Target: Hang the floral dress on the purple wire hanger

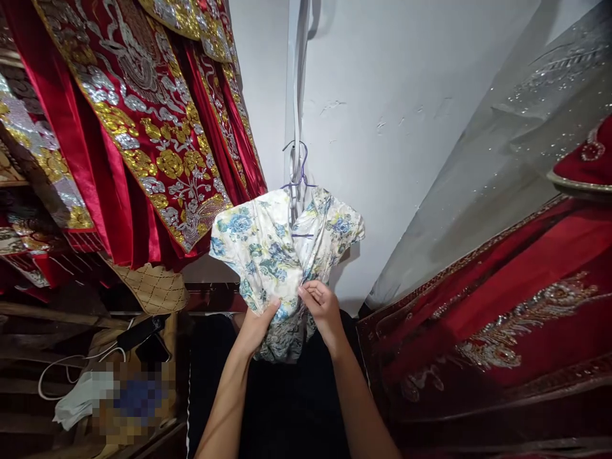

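1. At centre, against a white wall [406, 95]: floral garment [268, 248] on a purple hanger [300, 167].
2. L hand [255, 325] grips its lower fabric, fingers closed.
3. R hand [322, 306] pinches the cloth just beside it.
4. Both sides: red embroidered robes [143, 127] w/ gold & silver trim.

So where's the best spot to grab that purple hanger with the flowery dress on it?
Probably the hook of the hanger, coming from above or the side. It is the only bare part: it sticks up over the neck of the flowery dress, which covers the rest. Both the left hand and the right hand pinch the dress lower down, so the top is free.
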The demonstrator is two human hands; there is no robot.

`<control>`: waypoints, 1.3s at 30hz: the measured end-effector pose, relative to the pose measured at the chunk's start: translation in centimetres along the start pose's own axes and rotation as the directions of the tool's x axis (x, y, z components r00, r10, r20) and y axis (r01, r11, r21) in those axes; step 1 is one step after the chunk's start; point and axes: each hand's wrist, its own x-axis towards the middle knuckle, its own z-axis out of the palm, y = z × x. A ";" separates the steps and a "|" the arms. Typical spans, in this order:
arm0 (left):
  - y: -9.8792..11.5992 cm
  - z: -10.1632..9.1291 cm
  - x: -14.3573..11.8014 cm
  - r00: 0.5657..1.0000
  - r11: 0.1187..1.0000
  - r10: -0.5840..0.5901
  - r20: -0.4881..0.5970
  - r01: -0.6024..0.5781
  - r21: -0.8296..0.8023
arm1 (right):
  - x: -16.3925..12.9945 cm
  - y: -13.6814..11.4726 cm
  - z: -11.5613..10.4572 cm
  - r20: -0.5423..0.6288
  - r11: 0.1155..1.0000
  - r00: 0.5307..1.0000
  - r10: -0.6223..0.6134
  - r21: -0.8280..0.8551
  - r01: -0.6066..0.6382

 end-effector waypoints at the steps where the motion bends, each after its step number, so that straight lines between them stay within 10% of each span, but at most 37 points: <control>1: 0.2 0.1 -0.1 1.000 1.000 -0.005 0.009 0.005 0.002 | -0.1 0.2 0.0 0.029 1.000 0.999 0.014 -0.007 -0.014; 18: 0.4 0.9 -0.7 0.999 1.000 -0.023 0.048 0.022 0.019 | 0.8 -1.9 -1.0 0.158 1.000 0.987 0.004 -0.004 -0.004; 21: -0.8 0.3 0.1 0.995 1.000 0.021 -0.095 -0.019 0.014 | 0.0 -2.5 -1.2 0.171 1.000 0.985 0.022 -0.013 -0.020; 23: -1.4 -0.7 0.7 0.945 0.994 0.110 -0.307 -0.099 0.050 | -0.5 -2.5 -1.3 0.210 0.999 0.977 0.039 -0.042 -0.030; 27: -1.3 -2.1 0.7 0.692 0.900 0.426 -0.582 -0.258 0.353 | -0.6 -1.5 -0.4 0.314 0.993 0.942 0.115 -0.069 -0.098; 29: -0.7 -1.7 0.2 0.714 0.835 0.517 -0.472 -0.298 0.464 | -0.5 -1.0 0.5 0.344 0.989 0.928 0.144 -0.039 -0.140; 33: -0.1 1.0 -0.2 0.905 0.818 0.424 -0.044 -0.362 0.446 | -0.7 -0.9 1.9 0.421 0.973 0.890 0.176 0.063 -0.222; 39: -0.3 3.8 0.9 0.846 0.720 0.521 0.111 -0.506 0.476 | 0.0 -2.8 0.5 0.302 0.952 0.929 0.214 0.149 -0.267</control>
